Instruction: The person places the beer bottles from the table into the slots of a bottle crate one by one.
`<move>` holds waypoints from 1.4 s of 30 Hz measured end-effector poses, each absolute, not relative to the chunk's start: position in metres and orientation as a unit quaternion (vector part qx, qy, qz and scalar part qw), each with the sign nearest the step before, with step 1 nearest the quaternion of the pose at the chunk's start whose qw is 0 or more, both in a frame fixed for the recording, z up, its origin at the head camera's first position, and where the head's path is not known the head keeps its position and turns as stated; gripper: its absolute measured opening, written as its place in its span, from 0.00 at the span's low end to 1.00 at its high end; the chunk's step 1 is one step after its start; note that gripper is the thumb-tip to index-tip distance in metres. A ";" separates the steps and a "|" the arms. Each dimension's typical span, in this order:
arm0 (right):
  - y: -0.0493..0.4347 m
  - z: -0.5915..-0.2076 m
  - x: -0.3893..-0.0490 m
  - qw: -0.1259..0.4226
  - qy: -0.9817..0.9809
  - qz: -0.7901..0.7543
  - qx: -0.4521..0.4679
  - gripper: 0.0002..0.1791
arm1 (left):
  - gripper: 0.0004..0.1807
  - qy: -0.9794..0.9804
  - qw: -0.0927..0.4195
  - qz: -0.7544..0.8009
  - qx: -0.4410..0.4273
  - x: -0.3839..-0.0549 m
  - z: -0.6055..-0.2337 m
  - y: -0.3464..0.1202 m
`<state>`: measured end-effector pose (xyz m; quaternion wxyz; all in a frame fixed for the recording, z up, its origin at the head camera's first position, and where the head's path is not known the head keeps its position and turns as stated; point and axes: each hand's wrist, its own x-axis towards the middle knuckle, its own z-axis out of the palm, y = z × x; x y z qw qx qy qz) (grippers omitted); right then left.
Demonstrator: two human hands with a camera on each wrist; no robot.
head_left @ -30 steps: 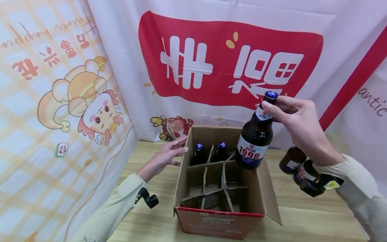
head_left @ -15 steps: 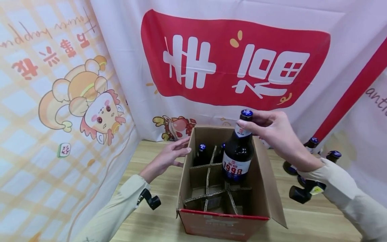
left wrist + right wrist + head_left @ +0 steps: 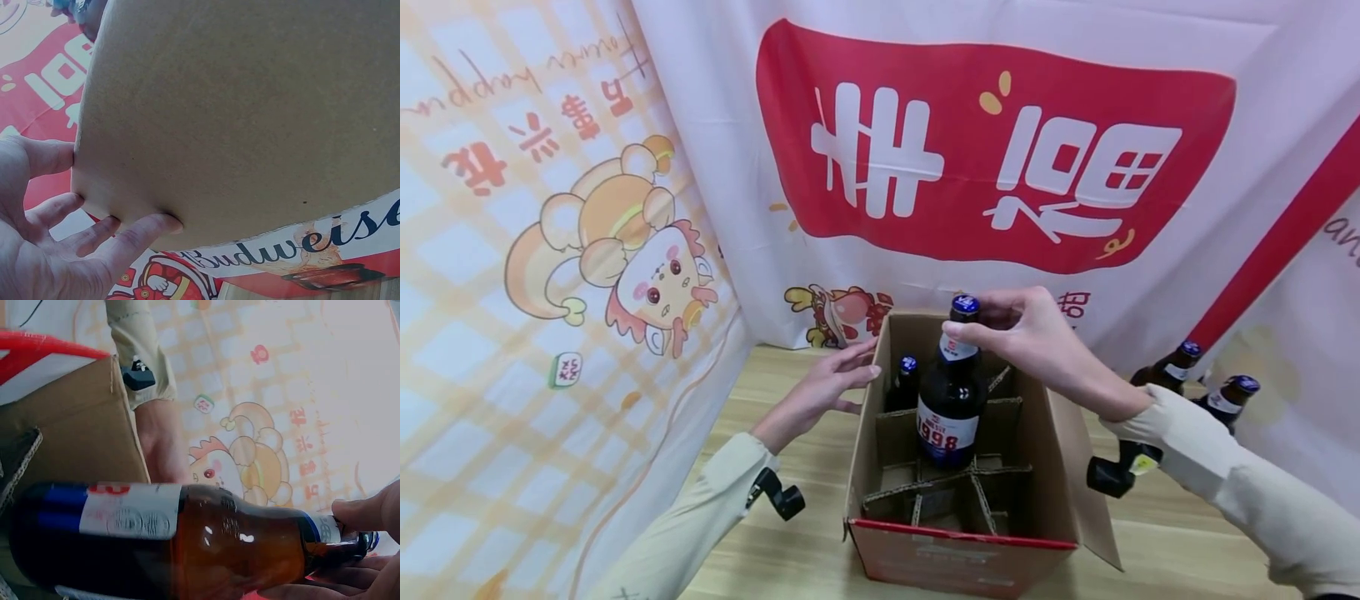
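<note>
My right hand pinches a brown beer bottle by its neck. This bottle has a blue cap and a white "1998" label; it is upright, its lower part inside the open cardboard box over the middle-left dividers. In the right wrist view, thumb and fingers close round the neck of the bottle. My left hand touches the box's left side with extended fingers. The left wrist view shows the left hand's fingertips against the brown cardboard.
A capped bottle stands in the box's back-left compartment. Cardboard dividers split the box into compartments. Right of the box, two more bottles stand on the wooden table. The box's right flap hangs outward. Printed cloths surround the table.
My right hand has carried the bottle left and down from the box's right back edge into the box's upper opening. The left hand has stayed at the left wall.
</note>
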<state>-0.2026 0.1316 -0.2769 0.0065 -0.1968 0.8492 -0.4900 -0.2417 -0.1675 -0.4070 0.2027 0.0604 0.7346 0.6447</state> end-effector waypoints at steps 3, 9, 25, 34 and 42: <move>0.125 -0.280 -0.210 0.023 0.846 -0.495 -0.196 0.29 | 0.37 0.740 0.200 0.640 0.055 -0.240 -0.404 -0.167; 0.112 -0.287 -0.222 0.062 0.835 -0.513 -0.188 0.27 | 0.37 0.742 0.203 0.637 0.050 -0.238 -0.401 -0.167; 0.084 -0.307 -0.234 0.087 0.833 -0.512 -0.191 0.24 | 0.36 0.737 0.206 0.642 0.045 -0.238 -0.403 -0.166; 0.082 -0.307 -0.244 0.094 0.831 -0.501 -0.223 0.21 | 0.36 0.736 0.209 0.642 0.045 -0.237 -0.400 -0.167; 0.080 -0.307 -0.244 0.034 0.853 -0.423 -0.304 0.17 | 0.36 0.732 0.210 0.647 0.047 -0.236 -0.400 -0.168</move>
